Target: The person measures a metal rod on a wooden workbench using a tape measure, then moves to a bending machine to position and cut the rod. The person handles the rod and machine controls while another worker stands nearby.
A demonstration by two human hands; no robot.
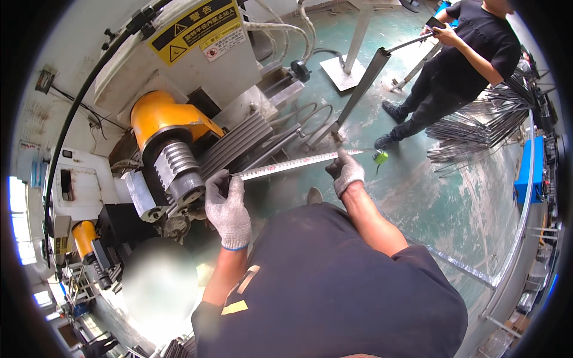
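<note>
A white tape measure blade (286, 165) stretches between my two gloved hands, tilted slightly upward to the right. My left hand (229, 209), in a pale knit glove, is closed at the blade's left end, by the ribbed metal tooling (176, 163) of the machine. With thumb and fingers, my right hand (347, 173), also gloved, grips the blade near its other end. Beyond it hangs the green tape case (380, 157). Part of the blade's left tip is hidden by my fingers.
A yellow-orange machine head (156, 116) stands at the left below a yellow warning sign (194, 28). A person in dark clothes (471, 51) stands at the far right with a phone. Bundled metal rods (477, 128) and a blue box (530, 170) lie at the right. A metal post (361, 89) leans upward.
</note>
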